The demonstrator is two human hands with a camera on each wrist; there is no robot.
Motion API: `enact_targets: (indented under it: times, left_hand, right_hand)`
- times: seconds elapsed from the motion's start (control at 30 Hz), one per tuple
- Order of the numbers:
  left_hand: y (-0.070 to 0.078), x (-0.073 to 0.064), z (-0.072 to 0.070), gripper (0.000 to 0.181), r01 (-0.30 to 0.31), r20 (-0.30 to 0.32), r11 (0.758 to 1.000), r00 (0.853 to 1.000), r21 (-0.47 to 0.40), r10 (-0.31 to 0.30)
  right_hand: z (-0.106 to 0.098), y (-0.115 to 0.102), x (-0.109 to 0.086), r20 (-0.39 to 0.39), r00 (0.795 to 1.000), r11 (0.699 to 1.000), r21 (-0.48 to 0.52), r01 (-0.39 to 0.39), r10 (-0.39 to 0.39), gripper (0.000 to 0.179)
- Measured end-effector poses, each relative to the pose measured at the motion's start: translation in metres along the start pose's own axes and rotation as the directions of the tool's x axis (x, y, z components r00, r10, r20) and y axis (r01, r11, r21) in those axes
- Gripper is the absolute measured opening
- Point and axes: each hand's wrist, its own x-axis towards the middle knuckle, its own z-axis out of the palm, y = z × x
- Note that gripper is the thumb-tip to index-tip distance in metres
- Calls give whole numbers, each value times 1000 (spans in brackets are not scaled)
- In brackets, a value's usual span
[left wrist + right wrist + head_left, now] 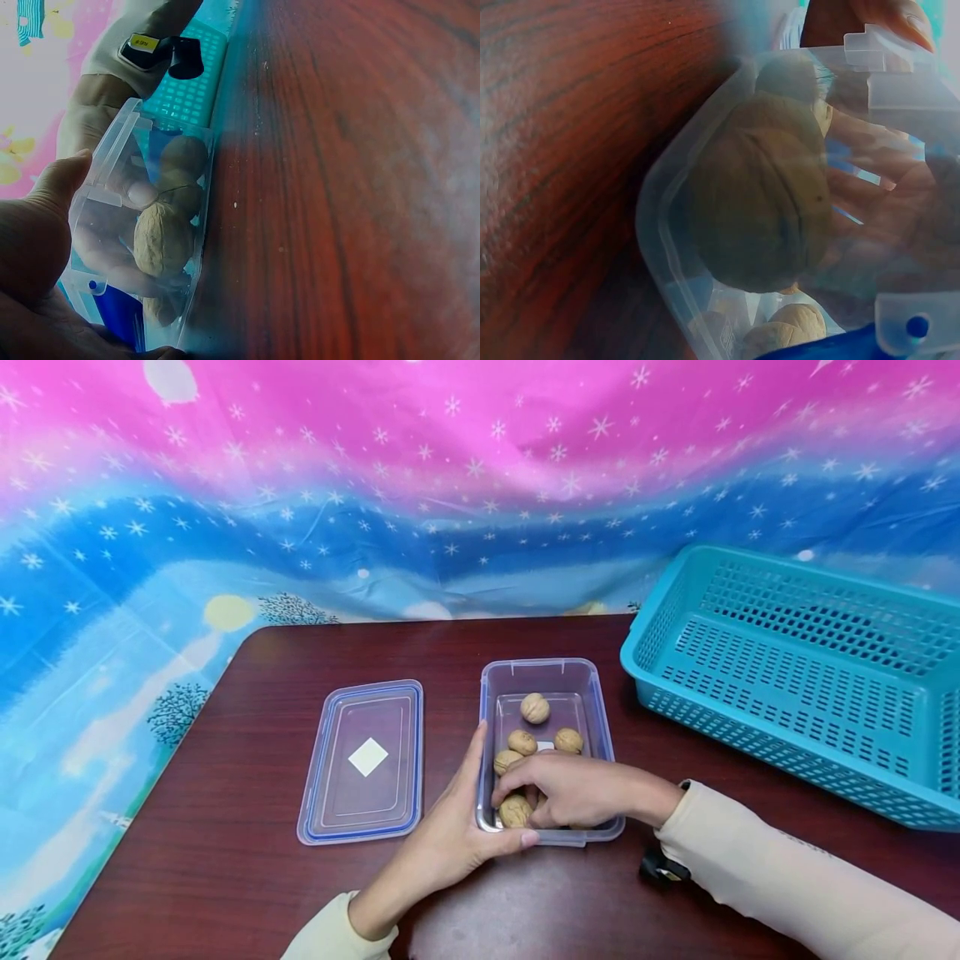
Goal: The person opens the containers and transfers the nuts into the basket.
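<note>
A clear plastic container with several walnuts inside stands on the dark red table. My left hand holds its near left corner, thumb on the front rim and fingers along the left wall. Inside the container, my right hand has its thumb and fingers curled about a walnut near the front. That walnut also shows through the clear wall in the left wrist view. Another walnut lies toward the back. In the right wrist view, a large walnut sits close behind the wall.
A clear lid with a blue seal and a pale square label lies flat left of the container. To the right is a large teal basket with perforated walls. A patterned cloth hangs behind the table.
</note>
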Motion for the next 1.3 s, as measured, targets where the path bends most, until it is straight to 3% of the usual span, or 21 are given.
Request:
enact_targets:
  times: [0.33, 0.6, 0.93, 1.3]
  left_hand:
    - [0, 1, -1, 134, 1, 1, 1000, 1000, 3, -1]
    - [1, 0, -1, 135, 5, -2, 1000, 1000, -4, -5]
    - [1, 0, 0, 136, -2, 7, 1000, 1000, -29, 2]
    - [0, 0, 0, 134, 11, -10, 1000, 1000, -10, -11]
  right_hand:
    - [1, -1, 1, -19, 1000, 999, -42, 24, -25, 38]
    - [1, -1, 0, -40, 999, 1000, -16, 1, -2, 37]
    - [-7, -4, -7, -147, 989, 1000, 6, -13, 14, 30]
    - [-27, -8, -18, -162, 982, 968, 245, -56, 98, 29]
